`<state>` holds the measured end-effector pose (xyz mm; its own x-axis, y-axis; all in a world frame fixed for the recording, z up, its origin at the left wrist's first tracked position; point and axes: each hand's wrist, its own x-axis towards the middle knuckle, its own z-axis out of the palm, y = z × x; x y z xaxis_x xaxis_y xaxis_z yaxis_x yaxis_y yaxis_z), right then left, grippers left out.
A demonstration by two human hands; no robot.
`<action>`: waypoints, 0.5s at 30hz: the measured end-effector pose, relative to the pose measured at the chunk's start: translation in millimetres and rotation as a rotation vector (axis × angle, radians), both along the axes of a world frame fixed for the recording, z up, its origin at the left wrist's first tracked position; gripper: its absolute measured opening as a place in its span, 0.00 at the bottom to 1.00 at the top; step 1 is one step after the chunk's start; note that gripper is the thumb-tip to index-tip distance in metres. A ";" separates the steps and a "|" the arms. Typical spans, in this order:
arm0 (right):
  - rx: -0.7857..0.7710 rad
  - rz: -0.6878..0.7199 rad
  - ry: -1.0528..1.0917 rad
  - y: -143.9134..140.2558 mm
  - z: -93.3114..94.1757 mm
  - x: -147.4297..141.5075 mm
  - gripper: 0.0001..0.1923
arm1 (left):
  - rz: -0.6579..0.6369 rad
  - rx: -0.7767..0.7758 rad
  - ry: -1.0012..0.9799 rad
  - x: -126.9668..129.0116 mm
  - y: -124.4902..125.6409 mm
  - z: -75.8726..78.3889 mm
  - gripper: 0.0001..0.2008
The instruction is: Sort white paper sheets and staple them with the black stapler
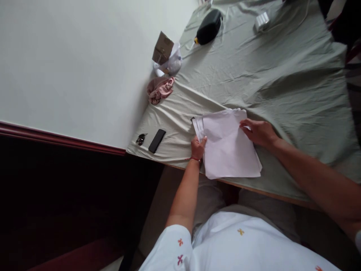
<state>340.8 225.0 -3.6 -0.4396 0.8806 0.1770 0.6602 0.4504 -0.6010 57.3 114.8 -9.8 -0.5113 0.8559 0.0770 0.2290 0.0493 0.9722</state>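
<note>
A stack of white paper sheets (228,146) lies near the front edge of a table covered with a grey-green cloth (282,75). My left hand (198,148), with a red thread at the wrist, grips the stack's left edge, thumb on top. My right hand (258,131) rests on the stack's upper right corner, fingers curled over the edge of the sheets. A small dark object (193,119) peeks out at the stack's far left corner.
A black phone (157,140) and a small dark item (140,139) lie left of the stack. Further back are a pink cloth bundle (159,89), a cardboard box with clear plastic (166,54), a black bottle (208,27) and a white object (262,21). A white wall borders the left.
</note>
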 end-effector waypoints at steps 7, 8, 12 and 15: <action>-0.020 -0.005 0.008 1.8 -0.7 0.3 0.15 | -0.007 -0.086 -0.125 -6.4 9.3 2.8 0.18; -0.020 0.000 0.017 2.1 -0.9 0.4 0.15 | -0.001 -0.103 -0.119 -6.8 10.7 3.4 0.17; -0.007 0.006 0.003 1.8 -0.3 0.4 0.16 | 0.011 -0.115 -0.098 -5.5 13.5 5.2 0.15; -0.007 0.012 -0.023 1.6 0.1 0.3 0.17 | 0.026 -0.080 -0.054 -2.7 12.8 4.1 0.17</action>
